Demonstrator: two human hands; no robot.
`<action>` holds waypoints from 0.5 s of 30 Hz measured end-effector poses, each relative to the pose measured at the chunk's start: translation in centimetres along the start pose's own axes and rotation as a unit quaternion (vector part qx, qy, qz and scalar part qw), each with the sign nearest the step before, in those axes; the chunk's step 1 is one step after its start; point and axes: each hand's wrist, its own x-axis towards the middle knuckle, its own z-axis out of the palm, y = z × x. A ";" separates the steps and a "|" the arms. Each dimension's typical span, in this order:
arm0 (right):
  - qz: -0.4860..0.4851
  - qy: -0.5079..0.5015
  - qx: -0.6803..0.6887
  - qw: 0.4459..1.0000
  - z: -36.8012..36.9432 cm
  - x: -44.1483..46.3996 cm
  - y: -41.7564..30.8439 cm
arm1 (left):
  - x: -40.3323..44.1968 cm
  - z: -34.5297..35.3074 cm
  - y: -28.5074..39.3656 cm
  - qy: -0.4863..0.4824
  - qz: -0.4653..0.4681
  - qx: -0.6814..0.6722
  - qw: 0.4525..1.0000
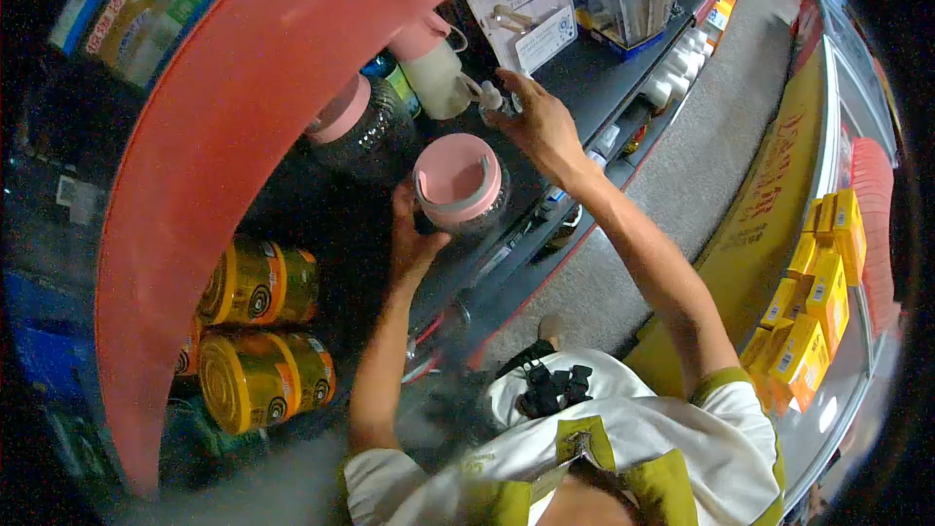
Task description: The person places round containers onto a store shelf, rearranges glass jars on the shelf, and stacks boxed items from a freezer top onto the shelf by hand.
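Observation:
A jar with a pink lid (458, 175) and clear ribbed sides stands near the shelf's front edge. My left hand (417, 234) is wrapped round its near left side. Just beyond it, my right hand (543, 131) pinches a small clear bottle (494, 100) with a whitish top between thumb and fingers. Left of that bottle is a whitish bottle with a pink top (435, 78). Another pink-lidded jar (360, 122) sits further back to the left, partly under the red shelf edge.
A red curved shelf edge (195, 127) overhangs the left side. Yellow-lidded tubs (258, 380) are stacked below it. A boxed item in white packaging (526, 15) and a clear container (628, 0) stand at the back. Yellow boxes (813, 317) line the right side, across the grey aisle floor (706, 151).

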 end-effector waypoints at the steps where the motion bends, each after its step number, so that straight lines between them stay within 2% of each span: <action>1: 0.028 -0.034 0.041 0.998 -1.1 -1.5 -0.3 | 0.0 0.2 0.3 -0.011 -0.022 0.000 1.000; 3: 0.099 -0.097 0.146 0.980 -2.3 -4.1 -1.6 | -0.2 0.0 -0.9 -0.008 -0.017 0.018 1.000; 5: 0.185 -0.152 0.272 0.932 -3.0 -6.6 -2.9 | -0.3 0.0 -1.9 -0.003 -0.015 0.026 1.000; 7: 0.086 -0.116 0.264 0.954 -1.3 -8.4 -2.7 | 0.2 0.2 -1.9 0.003 -0.017 0.026 1.000; 10: 0.047 -0.091 0.191 0.976 -0.1 -9.9 -4.4 | 0.5 0.2 -1.3 0.004 -0.026 0.040 0.999; 13: 0.050 -0.067 0.143 0.986 1.2 -9.9 -4.2 | 0.9 0.5 -0.6 0.000 -0.048 0.068 0.997; 15: 0.053 -0.061 0.160 0.984 1.5 -9.2 -3.8 | 0.9 0.6 -0.4 -0.003 -0.057 0.077 0.995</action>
